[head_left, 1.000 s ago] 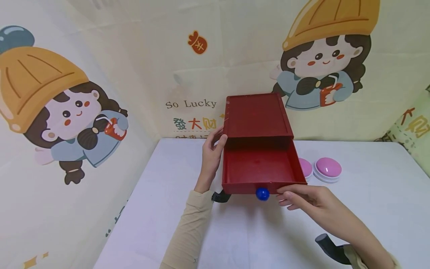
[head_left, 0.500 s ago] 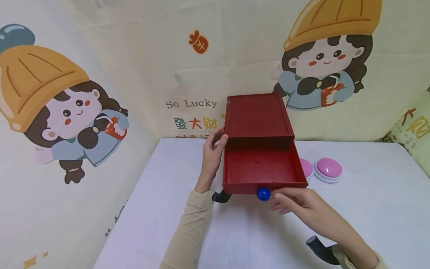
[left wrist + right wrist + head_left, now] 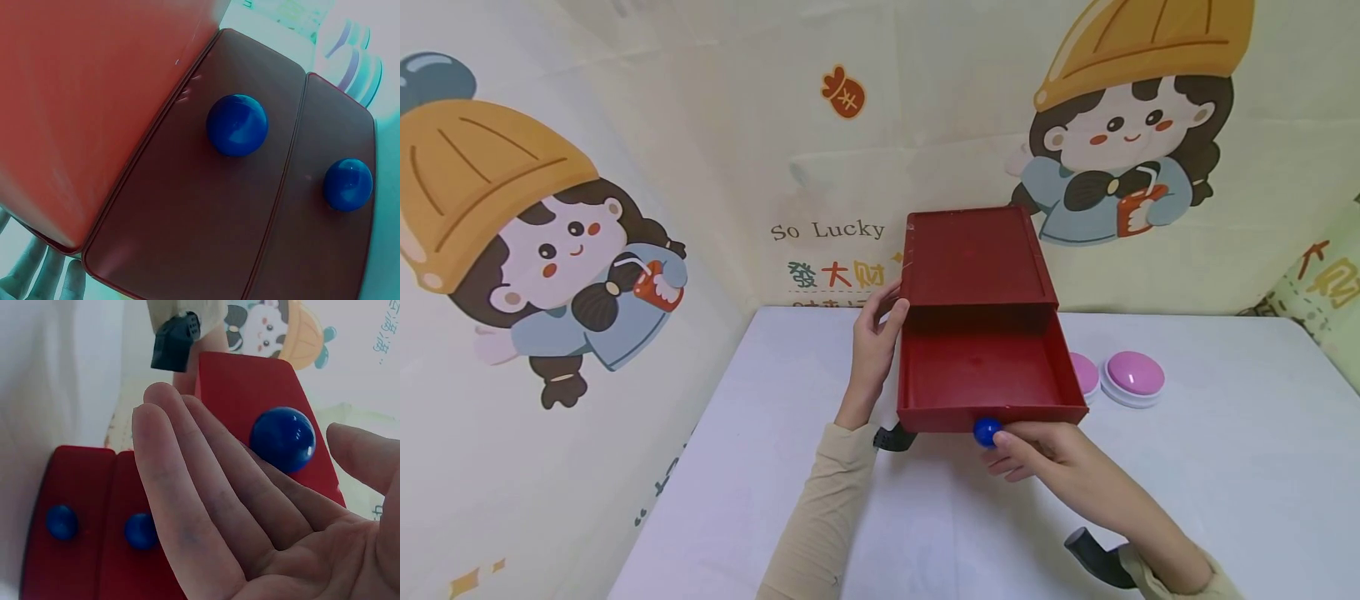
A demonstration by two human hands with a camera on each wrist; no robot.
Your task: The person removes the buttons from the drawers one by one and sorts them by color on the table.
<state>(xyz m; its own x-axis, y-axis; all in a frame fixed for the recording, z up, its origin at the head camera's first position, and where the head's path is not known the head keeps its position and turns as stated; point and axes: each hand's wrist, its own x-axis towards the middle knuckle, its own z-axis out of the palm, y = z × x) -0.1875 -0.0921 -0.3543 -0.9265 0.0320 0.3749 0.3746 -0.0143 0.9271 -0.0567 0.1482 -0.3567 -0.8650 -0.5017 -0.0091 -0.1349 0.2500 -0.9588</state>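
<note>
A red drawer cabinet (image 3: 979, 258) stands at the table's back with its top drawer (image 3: 977, 367) pulled out, the drawer's bare floor showing. My left hand (image 3: 876, 342) rests against the cabinet's left side. Around the blue ball knob (image 3: 987, 432) on the drawer front, the thumb and fingers of my right hand (image 3: 1052, 454) lie on either side. In the right wrist view those fingers (image 3: 219, 481) are straight, and the thumb is apart from the knob. Two more blue knobs, a nearer one (image 3: 237, 125) and a farther one (image 3: 347, 184), sit on the shut lower drawers.
Right of the cabinet are two pink push buttons on white bases, one in full view (image 3: 1135, 375) and one partly hidden (image 3: 1084, 373) by the drawer. A printed cloth (image 3: 955, 125) hangs behind the white table (image 3: 775, 417). Each wrist wears a black device (image 3: 1101, 558).
My right hand has moved left along the drawer front, from near its right corner to the blue knob. The left hand and the pulled-out drawer keep their places.
</note>
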